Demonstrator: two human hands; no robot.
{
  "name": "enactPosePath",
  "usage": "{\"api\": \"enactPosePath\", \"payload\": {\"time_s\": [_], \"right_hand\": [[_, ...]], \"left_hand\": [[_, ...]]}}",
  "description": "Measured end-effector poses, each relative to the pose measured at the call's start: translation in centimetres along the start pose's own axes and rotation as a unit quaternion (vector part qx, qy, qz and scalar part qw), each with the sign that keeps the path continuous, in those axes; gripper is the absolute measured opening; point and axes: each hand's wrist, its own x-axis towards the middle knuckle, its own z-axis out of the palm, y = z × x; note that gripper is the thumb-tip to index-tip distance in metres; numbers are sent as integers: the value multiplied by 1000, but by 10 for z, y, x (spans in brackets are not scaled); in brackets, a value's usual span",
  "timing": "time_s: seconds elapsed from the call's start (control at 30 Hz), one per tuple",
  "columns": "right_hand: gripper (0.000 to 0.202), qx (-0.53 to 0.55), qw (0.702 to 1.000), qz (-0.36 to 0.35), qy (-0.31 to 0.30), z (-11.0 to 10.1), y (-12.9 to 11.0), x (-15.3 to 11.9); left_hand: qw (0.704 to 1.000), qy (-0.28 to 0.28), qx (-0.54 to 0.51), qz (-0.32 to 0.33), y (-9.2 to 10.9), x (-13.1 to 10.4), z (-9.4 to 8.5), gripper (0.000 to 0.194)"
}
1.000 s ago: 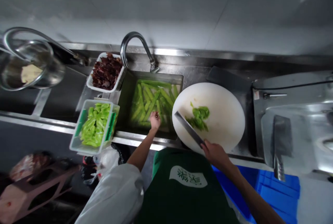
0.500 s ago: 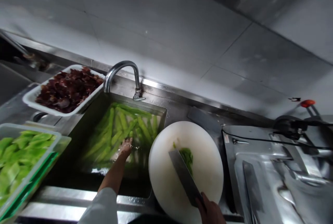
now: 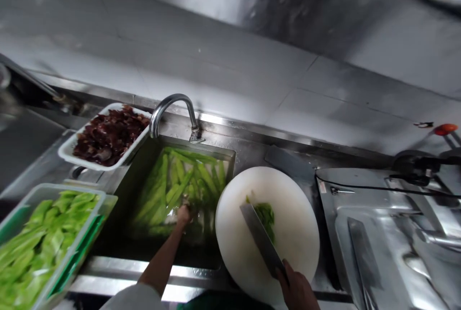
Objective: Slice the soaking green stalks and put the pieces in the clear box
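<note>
My left hand [image 3: 184,214] reaches into the water of a metal sink [image 3: 153,264], among long peeled green stems [image 3: 187,179] that look like celtuce. Its fingers are partly under water and blurred, so I cannot tell whether they grip a stem. On the right, my right hand [image 3: 298,288] is closed round the handle of a cleaver [image 3: 263,242]. The blade lies over a round white cutting board [image 3: 291,214], beside a small heap of green trimmings [image 3: 265,216].
A curved faucet [image 3: 173,101] arches over the sink's back edge. To the left stand a white tray [image 3: 70,149] of dark reddish-brown pieces and a clear tub [image 3: 103,199] of green slices. A metal unit with a black cable [image 3: 378,187] is on the right.
My left hand has gone down deeper among the stems and slightly right. My right hand still holds the cleaver on the board. The view has tilted up and shifted left.
</note>
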Motion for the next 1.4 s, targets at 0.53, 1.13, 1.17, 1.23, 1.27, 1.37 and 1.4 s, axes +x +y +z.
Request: {"api": "enactPosePath", "payload": {"time_s": [0.53,1.13,1.17,1.23,1.27,1.37,1.4], "right_hand": [[36,-28,995,-10,-100,-49,-60,-23],[33,-94,986,-37,-130,-61,-77,-54],[35,-95,986,-42,-134,-62,-82,-48],[35,-94,984,-55,-139,-64,-90,-38],[34,-96,984,-60,-137,-65,-92,-34],[33,-104,985,-59,-127,-70,-93,-35],[33,-106,985,-56,-125,-71,-93,-36]], "left_hand": [[895,197,-179,358,156,-178,11,4],[840,171,-51,512,135,-177,22,25],[838,171,-58,514,135,-176,23,25],[837,168,-71,515,134,-175,25,25],[837,167,-74,515,133,-174,26,25],[840,161,-81,513,131,-173,29,25],[840,158,-84,512,131,-173,29,25]]}}
